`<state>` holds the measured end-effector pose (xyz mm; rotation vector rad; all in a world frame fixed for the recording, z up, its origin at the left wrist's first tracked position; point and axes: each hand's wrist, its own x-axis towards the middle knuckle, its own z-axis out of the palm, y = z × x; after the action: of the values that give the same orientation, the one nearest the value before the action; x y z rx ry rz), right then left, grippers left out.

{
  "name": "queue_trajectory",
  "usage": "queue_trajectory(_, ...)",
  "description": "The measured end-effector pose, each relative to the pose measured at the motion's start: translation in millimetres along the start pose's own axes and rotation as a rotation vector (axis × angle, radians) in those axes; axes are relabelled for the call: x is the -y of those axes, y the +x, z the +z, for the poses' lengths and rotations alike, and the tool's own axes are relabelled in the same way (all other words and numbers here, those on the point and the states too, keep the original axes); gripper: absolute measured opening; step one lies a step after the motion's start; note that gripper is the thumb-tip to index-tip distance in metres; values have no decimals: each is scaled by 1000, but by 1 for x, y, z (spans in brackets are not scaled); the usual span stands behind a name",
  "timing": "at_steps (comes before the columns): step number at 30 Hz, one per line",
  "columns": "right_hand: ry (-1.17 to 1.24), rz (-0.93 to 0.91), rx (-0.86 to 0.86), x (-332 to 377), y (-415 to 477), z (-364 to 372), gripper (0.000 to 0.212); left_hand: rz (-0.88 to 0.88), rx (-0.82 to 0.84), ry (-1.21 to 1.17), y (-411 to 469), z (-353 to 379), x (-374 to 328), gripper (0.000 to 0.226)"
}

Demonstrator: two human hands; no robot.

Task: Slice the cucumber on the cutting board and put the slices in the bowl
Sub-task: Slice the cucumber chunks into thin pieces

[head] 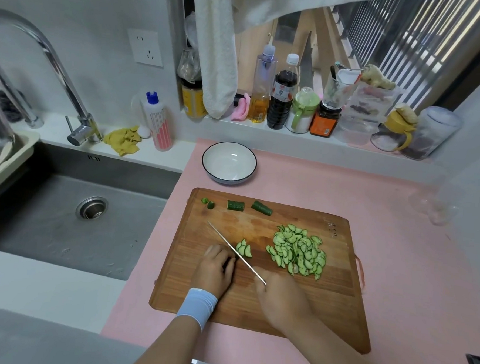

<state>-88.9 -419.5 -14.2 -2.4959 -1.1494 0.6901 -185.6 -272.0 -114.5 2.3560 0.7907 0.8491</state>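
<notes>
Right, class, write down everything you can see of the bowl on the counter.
The bowl is round and shallow, white inside with a thin dark rim and a bluish-grey outer wall. It looks like glazed ceramic. It stands upright on the pink countertop, just beyond the far edge of the wooden cutting board, with a gap between them. It is empty: the cucumber slices all lie on the board. Nothing touches it but the countertop.

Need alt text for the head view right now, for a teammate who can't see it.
A person slices cucumber on a wooden cutting board: the right hand grips the knife, the left hand holds the cucumber piece beside the blade. A pile of slices lies to the right; the white bowl behind has none yet.
</notes>
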Motion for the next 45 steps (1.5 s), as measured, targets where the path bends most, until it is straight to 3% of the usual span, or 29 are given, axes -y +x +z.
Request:
queue_trajectory(7,6,-11,-11,-12,-17,-3,38,-17,-14,-13,0,0,-1,10)
queue_trajectory(9,-8,-20,-12,-11,-17,-4,37,-11,-17,-11,-1,1,0,2)
queue_trajectory(12,-24,-7,12,-9,-12,-4,38,-25,-15,-10,0,1,0,12)
queue_trajectory(19,15,26,99,2,10,-5,25,-19,-27,-6,1,-1,-1,14)
queue_trajectory(35,-10,-15,-20,1,-8,2,30,-41,-11,-16,-1,-1,3,16)
queue_trajectory(40,5,9,-10,-5,-13,5,33,-25,-31,-26,0,-4,0,18)
queue_trajectory(43,6,38,30,-4,-12,2,23,-25,-31,-36,0,-5,-1,19)
queue_trajectory(45,-2,57,51,0,-10,-2,32,-36,-21,-40,-1,-4,1,18)
